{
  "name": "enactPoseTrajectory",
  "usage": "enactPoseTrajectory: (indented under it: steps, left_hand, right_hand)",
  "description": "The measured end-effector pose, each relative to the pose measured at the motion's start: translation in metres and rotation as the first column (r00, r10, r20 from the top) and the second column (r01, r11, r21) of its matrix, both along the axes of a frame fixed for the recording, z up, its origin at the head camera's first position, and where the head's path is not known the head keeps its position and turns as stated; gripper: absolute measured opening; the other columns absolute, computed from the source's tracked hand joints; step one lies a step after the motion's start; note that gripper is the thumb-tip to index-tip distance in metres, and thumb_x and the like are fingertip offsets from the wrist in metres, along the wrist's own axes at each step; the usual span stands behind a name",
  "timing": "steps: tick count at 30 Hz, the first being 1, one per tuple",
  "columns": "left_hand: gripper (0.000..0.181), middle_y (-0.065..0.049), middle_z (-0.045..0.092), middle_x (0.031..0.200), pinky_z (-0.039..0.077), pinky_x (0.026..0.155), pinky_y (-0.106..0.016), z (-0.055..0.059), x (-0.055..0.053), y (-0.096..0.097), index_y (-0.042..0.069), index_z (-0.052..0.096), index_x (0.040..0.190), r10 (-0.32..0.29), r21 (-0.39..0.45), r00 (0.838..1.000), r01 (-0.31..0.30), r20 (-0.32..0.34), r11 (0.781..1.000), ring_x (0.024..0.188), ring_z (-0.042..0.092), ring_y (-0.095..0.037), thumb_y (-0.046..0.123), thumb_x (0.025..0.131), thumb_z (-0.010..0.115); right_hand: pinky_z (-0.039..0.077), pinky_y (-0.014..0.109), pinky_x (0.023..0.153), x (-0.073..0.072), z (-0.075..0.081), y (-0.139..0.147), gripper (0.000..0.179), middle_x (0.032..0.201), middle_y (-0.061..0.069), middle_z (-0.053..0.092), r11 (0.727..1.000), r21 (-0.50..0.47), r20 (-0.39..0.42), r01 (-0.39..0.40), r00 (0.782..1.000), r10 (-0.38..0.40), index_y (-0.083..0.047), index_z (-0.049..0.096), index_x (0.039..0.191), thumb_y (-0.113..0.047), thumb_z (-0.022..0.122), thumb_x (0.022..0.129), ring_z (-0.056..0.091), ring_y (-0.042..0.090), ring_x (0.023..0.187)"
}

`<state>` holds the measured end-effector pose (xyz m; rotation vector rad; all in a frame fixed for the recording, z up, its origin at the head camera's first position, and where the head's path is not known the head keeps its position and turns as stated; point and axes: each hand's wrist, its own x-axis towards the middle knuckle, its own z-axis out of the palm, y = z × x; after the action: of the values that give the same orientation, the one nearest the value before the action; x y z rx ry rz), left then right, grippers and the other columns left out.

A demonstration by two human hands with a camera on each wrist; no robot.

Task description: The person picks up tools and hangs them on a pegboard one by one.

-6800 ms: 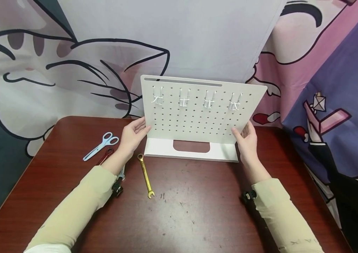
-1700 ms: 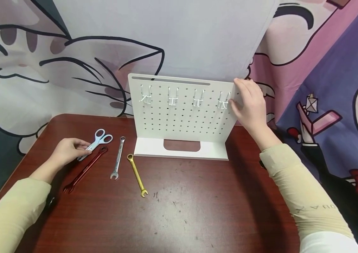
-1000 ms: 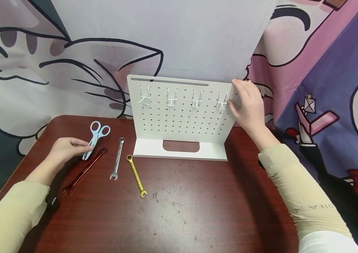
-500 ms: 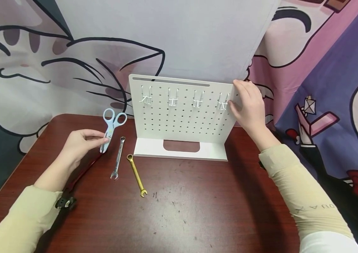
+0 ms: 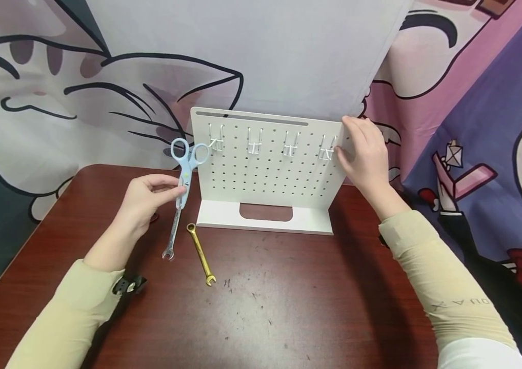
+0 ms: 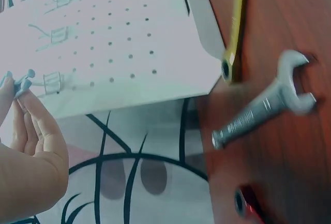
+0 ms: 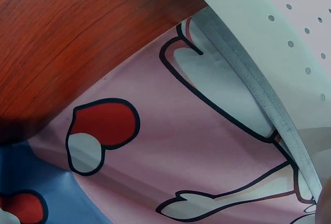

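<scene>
My left hand pinches light blue scissors by the blade end, finger loops upward. One loop overlaps the left edge of a white pegboard, close to its leftmost wire hook; whether they touch I cannot tell. In the left wrist view only a bit of the scissors shows past the fingertips. My right hand grips the board's upper right edge, thumb in front. Below the scissors lies a silver wrench, its upper end covered.
A yellow wrench lies in front of the board on the brown table. A red wrench is mostly hidden behind my left arm in the head view. Several more wire hooks hang along the board's top. A printed curtain stands behind.
My left hand has lifted the scissors off the table and carried them right and up to the board's left edge, loops turned upward. The right hand has stayed on the board over the last second.
</scene>
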<state>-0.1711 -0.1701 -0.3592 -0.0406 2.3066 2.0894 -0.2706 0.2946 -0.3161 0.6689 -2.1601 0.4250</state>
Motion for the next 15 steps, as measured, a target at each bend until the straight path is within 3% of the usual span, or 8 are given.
enactPoseTrajectory:
  steps: [6,15]
  left_hand:
    - [0.035,0.02,0.075,0.079,0.055,0.073,-0.014,-0.006,-0.014,0.014,0.035,0.077,0.081,0.0,0.066,1.0,0.002,-0.025,0.998,0.074,0.07,0.003,0.003,0.094,0.077]
    - [0.03,0.021,0.074,0.081,0.055,0.07,-0.014,-0.022,-0.031,0.021,0.033,0.075,0.083,0.047,0.086,0.999,-0.049,0.019,0.995,0.075,0.068,0.003,0.006,0.096,0.077]
  right_hand:
    - [0.036,0.043,0.129,0.0,-0.001,0.001,0.058,0.137,0.024,0.067,1.0,0.002,-0.003,0.0,1.0,0.0,0.0,0.061,0.144,0.002,0.077,0.088,0.059,0.042,0.132]
    - [0.037,0.043,0.128,-0.002,-0.002,0.001,0.059,0.137,0.023,0.068,1.0,-0.009,-0.018,-0.009,1.0,0.009,-0.001,0.062,0.143,0.003,0.077,0.086,0.06,0.041,0.131]
